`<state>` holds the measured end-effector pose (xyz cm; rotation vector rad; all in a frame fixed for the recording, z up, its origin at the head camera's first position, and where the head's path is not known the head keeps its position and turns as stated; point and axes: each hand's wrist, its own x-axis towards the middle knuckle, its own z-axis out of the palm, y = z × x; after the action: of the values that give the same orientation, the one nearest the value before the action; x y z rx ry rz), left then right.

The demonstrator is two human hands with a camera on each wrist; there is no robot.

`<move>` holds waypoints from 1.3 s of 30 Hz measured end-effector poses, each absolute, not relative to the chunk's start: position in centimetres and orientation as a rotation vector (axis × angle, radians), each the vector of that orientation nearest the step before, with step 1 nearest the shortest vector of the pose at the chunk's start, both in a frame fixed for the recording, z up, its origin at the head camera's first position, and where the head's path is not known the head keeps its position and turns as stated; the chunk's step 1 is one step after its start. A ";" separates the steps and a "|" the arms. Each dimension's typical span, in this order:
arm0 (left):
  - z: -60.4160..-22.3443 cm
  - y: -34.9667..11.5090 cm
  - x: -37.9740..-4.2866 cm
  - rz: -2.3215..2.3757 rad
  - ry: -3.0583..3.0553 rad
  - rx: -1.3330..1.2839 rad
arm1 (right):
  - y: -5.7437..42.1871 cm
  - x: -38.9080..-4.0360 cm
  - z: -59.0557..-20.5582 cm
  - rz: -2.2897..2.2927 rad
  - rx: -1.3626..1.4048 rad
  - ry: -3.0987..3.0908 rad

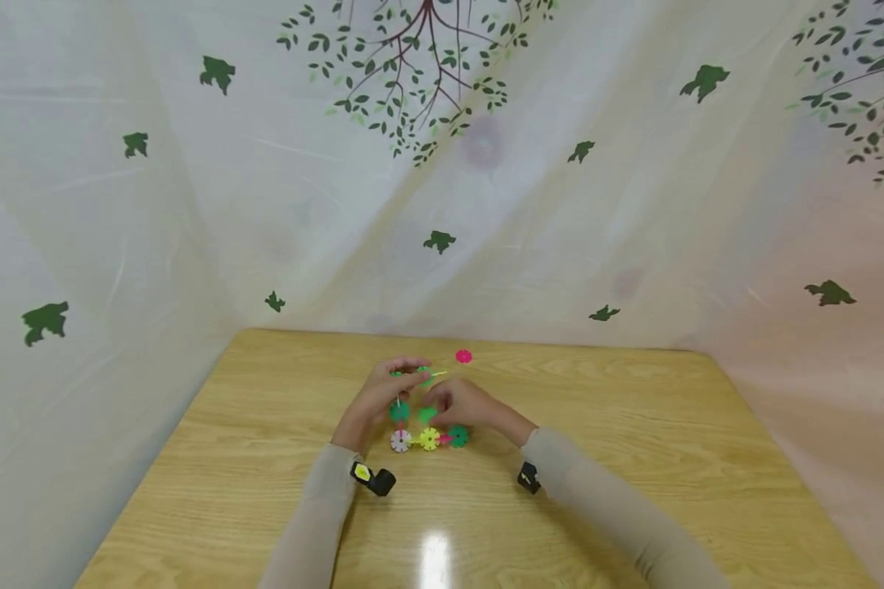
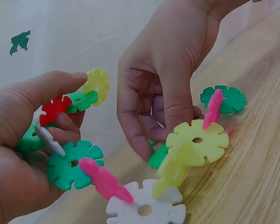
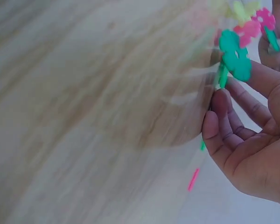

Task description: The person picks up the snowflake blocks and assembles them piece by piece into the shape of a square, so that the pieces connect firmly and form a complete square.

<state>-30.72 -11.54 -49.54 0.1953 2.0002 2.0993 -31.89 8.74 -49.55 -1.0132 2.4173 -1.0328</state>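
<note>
In the head view, a chain of flower-shaped plastic interlocking discs bends round between the two hands. My left hand [image 1: 383,391] grips one end of it; in the left wrist view the thumb and fingers hold the part with a red disc [image 2: 56,109], a green disc [image 2: 82,101] and a yellow disc [image 2: 97,87]. Lower, the chain runs through a pink disc [image 2: 105,179] and a white disc [image 2: 144,205] to a larger yellow disc [image 2: 198,142]. Inside the bend, my right hand [image 1: 466,402] pinches a bright green disc [image 2: 158,156], partly hidden behind the chain.
A single pink disc [image 1: 463,357] lies on the wooden table [image 1: 597,491] beyond the hands. Behind the table hangs a pale cloth [image 1: 339,204] with printed leaves and birds. Small cameras [image 1: 374,479] are worn at both wrists.
</note>
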 end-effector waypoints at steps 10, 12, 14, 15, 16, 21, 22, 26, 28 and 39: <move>-49.7 -11.5 -30.7 2.063 2.006 0.167 | 11.2 -32.6 -49.4 -1.164 -0.841 2.402; -49.8 -11.5 -30.7 2.059 2.015 0.166 | 11.6 -32.9 -49.5 -1.204 -0.851 2.387; -49.8 -11.5 -30.8 2.055 2.028 0.165 | 11.9 -33.1 -49.5 -1.241 -0.859 2.368; -49.8 -11.5 -30.8 2.053 2.031 0.163 | 12.1 -33.2 -49.6 -1.266 -0.855 2.351; -49.7 -11.5 -30.8 2.048 2.036 0.163 | 12.3 -33.4 -49.6 -1.286 -0.837 2.336; -49.5 -11.4 -30.8 2.014 2.064 0.155 | 13.3 -34.0 -49.4 -1.352 -0.686 2.291; -49.4 -11.4 -30.8 2.005 2.071 0.152 | 13.4 -34.1 -49.2 -1.366 -0.649 2.292; -49.4 -11.3 -30.8 1.978 2.092 0.150 | 13.9 -34.3 -48.5 -1.443 -0.564 2.293; -49.4 -11.3 -30.8 1.974 2.096 0.156 | 14.0 -34.3 -48.0 -1.516 -0.532 2.271; -49.4 -11.2 -30.8 2.040 2.046 0.187 | 13.2 -33.9 -47.3 -1.718 -0.488 2.188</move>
<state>-30.75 -11.21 -49.45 0.1868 2.0463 2.0402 -33.89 13.24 -47.33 -0.4881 2.1879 -1.7179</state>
